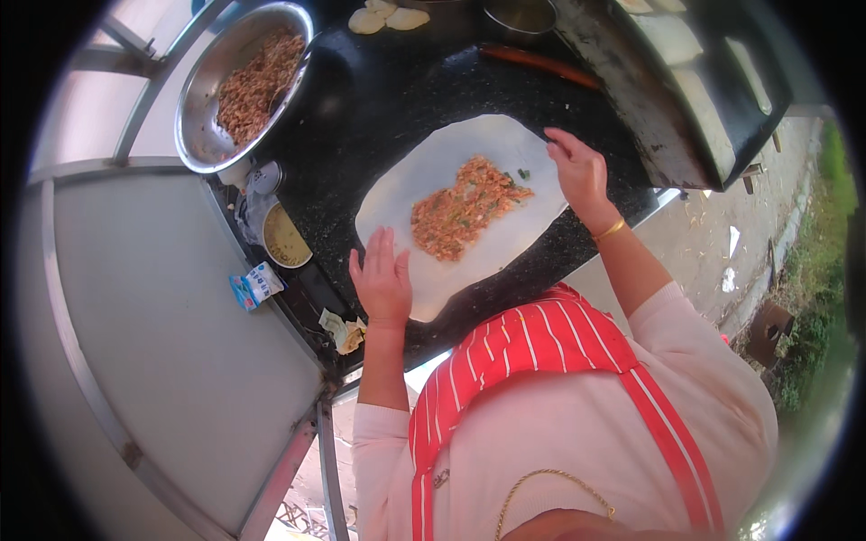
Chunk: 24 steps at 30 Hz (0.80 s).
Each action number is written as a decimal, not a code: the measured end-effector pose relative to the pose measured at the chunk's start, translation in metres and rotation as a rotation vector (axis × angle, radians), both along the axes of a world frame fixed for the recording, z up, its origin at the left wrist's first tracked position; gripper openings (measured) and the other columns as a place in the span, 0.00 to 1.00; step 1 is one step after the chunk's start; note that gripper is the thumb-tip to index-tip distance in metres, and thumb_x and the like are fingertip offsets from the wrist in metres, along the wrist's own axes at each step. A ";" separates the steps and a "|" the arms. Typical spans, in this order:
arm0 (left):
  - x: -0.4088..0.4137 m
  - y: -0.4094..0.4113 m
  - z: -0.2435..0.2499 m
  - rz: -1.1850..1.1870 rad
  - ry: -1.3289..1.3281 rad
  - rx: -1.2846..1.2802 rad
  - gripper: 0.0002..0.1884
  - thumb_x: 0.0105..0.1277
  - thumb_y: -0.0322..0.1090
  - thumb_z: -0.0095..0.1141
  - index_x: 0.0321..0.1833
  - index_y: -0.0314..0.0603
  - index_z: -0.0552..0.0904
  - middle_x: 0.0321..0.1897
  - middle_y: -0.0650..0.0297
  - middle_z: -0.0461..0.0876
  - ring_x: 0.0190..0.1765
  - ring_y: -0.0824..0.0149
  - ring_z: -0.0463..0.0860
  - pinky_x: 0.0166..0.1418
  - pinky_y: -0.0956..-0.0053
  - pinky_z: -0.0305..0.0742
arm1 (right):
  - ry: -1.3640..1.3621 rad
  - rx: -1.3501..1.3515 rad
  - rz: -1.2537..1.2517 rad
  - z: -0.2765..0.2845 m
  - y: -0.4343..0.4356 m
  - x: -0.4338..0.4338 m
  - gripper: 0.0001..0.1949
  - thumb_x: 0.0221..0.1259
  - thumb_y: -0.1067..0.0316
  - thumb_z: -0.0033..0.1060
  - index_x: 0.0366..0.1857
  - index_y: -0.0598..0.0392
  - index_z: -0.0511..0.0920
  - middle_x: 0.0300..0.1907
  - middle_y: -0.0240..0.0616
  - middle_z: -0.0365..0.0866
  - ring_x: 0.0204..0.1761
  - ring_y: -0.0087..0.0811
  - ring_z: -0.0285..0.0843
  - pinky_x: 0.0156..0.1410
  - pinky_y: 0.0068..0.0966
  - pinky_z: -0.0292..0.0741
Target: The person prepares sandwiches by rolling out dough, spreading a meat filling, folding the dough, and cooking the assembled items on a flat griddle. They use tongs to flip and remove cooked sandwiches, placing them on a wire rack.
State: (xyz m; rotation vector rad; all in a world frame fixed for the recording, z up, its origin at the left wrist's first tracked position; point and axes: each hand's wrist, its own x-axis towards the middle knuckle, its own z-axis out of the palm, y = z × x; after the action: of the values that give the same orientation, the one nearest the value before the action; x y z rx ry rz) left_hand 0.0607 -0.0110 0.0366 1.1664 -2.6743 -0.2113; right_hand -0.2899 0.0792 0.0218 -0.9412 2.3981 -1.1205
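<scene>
A thin, flat sheet of dough (385, 196) lies stretched on the black speckled counter in front of me. Over its middle is an uneven patch of minced filling (460, 209) with bits of chopped green. My left hand (383, 280) rests at the near left edge of the sheet, fingers extended and thumb apart. At the right edge is my right hand (582, 176), its fingers curled slightly; whether they pinch the dough is hidden. A few green pieces (523, 174) sit on the dough beside the filling.
A steel bowl of minced filling (260, 91) stands at the upper left. Below it are a shaker (266, 177), a cup of yellowish liquid (287, 237) and a blue-white packet (256, 287). Dough pieces (389, 17), a wooden rolling pin (541, 65) and a metal griddle (649, 101) lie beyond.
</scene>
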 end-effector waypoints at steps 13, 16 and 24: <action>-0.284 -0.105 -0.021 -0.335 -0.171 0.350 0.13 0.62 0.31 0.64 0.49 0.46 0.82 0.52 0.55 0.83 0.54 0.47 0.83 0.55 0.58 0.80 | -0.061 0.405 -0.242 -0.041 0.033 0.000 0.12 0.50 0.60 0.73 0.35 0.52 0.82 0.38 0.46 0.87 0.44 0.49 0.86 0.49 0.42 0.81; -0.301 -0.118 -0.041 -0.408 -0.427 0.408 0.14 0.61 0.32 0.64 0.50 0.44 0.79 0.51 0.52 0.82 0.54 0.46 0.83 0.56 0.54 0.79 | -0.195 0.484 -0.148 -0.043 0.034 -0.003 0.12 0.49 0.60 0.72 0.33 0.53 0.82 0.39 0.48 0.87 0.45 0.49 0.86 0.50 0.41 0.80; -0.299 -0.096 -0.020 -0.452 -0.367 0.461 0.06 0.65 0.30 0.57 0.43 0.40 0.81 0.51 0.50 0.82 0.54 0.45 0.84 0.57 0.54 0.79 | -0.256 0.276 -0.185 -0.033 0.040 0.010 0.10 0.56 0.63 0.67 0.37 0.56 0.83 0.38 0.47 0.87 0.45 0.48 0.86 0.51 0.41 0.80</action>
State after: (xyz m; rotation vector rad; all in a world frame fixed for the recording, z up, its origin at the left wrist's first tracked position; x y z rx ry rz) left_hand -0.2379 -0.1072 0.0167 0.7266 -3.3084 -0.7910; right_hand -0.2803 0.1187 -0.0115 -0.4649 2.3798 -0.8764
